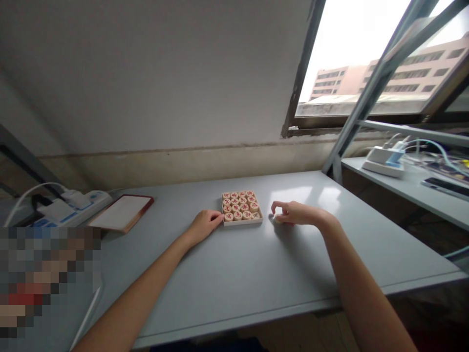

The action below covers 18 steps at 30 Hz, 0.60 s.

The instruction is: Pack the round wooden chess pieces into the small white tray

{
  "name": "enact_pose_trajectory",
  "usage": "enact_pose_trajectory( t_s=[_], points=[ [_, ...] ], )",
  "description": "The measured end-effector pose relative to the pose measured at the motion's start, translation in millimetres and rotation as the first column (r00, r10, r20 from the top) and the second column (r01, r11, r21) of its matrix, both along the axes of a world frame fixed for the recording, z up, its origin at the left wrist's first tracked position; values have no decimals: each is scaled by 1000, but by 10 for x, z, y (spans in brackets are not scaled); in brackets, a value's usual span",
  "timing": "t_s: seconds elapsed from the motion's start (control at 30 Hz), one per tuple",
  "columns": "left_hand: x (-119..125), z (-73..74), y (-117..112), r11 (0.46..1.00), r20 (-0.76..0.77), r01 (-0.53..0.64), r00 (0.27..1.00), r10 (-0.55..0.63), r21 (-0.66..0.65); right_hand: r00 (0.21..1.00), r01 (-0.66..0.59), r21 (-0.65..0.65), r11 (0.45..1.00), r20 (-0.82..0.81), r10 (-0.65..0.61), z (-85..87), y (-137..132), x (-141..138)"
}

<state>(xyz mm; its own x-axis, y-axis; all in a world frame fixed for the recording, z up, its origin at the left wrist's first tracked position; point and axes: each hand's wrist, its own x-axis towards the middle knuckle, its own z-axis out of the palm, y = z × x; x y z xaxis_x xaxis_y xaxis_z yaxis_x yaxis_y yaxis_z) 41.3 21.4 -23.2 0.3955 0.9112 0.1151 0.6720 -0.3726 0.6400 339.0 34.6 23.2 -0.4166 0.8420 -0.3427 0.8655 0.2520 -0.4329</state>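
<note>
At the left end of the grey bench (pixel 220 278), a white-and-blue plastic power strip (pixel 71 208) sits beside a white, brown-edged rectangular board (pixel 122 212). The left hand (pixel 203 225) touches a shallow white tray (pixel 244 223); whether its grip is clamped, I cannot tell. Round pale wooden pieces (pixel 236 208) with red characters fill the tray. Just right, the right hand's (pixel 296 213) grip is clamped on a pale round piece (pixel 279 218).
</note>
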Motion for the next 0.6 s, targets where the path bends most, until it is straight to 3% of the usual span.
enact_pose_trajectory(
  t_s=[0.13, 0.23, 0.33, 0.43, 0.53, 0.6],
  points=[
    [9, 5, -8, 1000, 4, 5, 1000, -5, 1, 999, -29, 116, 993, 25, 27, -38, -20, -23],
    [17, -4, -11, 1000, 34, -10, 999, 9, 27, 994, -65, 206, 976, -69, 81, 5, -23, -47],
    [-37, 18, 4, 970, 40, -183, 983, 178, 161, 960, -91, 304, 948, -227, 165, 67, -30, -122],
    [-226, 88, 54, 854, -30, -404, 899, 437, 327, 947, -89, 353, 932, -260, 189, 53, -31, -232],
    [-527, 156, 137, 721, -99, -508, 782, 615, 471, 960, -91, 365, 927, -216, 180, -32, -27, -327],
    [-725, 171, 197, 564, -38, -575, 680, 733, 593, 959, -96, 377, 921, -214, 188, -85, -28, -365]
  ],
)
